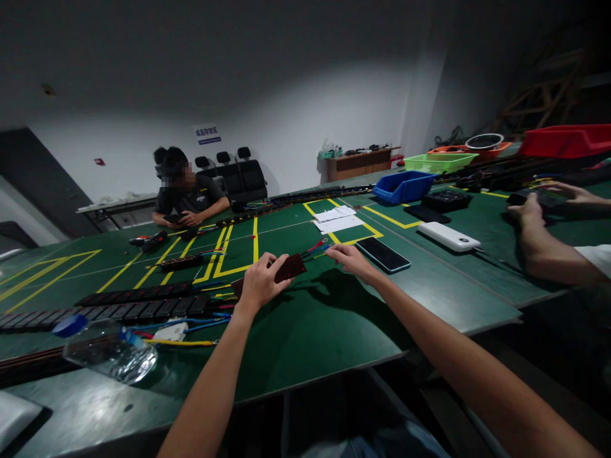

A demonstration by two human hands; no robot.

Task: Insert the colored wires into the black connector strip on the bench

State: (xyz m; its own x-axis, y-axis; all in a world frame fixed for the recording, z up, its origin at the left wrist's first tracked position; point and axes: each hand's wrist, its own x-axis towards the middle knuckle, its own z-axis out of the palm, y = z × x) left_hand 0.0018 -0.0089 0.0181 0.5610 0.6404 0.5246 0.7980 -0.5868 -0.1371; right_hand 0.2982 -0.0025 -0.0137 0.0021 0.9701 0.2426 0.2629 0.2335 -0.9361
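Note:
My left hand [261, 280] is wrapped over a flat, dark reddish-brown strip [292, 268], held just above the green tabletop. Several coloured wires [312, 252] with lug terminals come out of the strip's right end. At those wires my right hand [351, 259] has its fingertips pinched together on the wire ends. Left of my left hand lie rows of black modules [138, 310] with blue, red and yellow leads. A smartphone [383, 254] rests just right of my right hand.
A clear plastic bottle [112, 350] lies at the front left. White papers [338, 220], a white power bank [447, 236] and a blue bin [401, 187] are on the right. A co-worker's hands [532, 213] hold a dark object there. Another person [191, 194] sits across the table.

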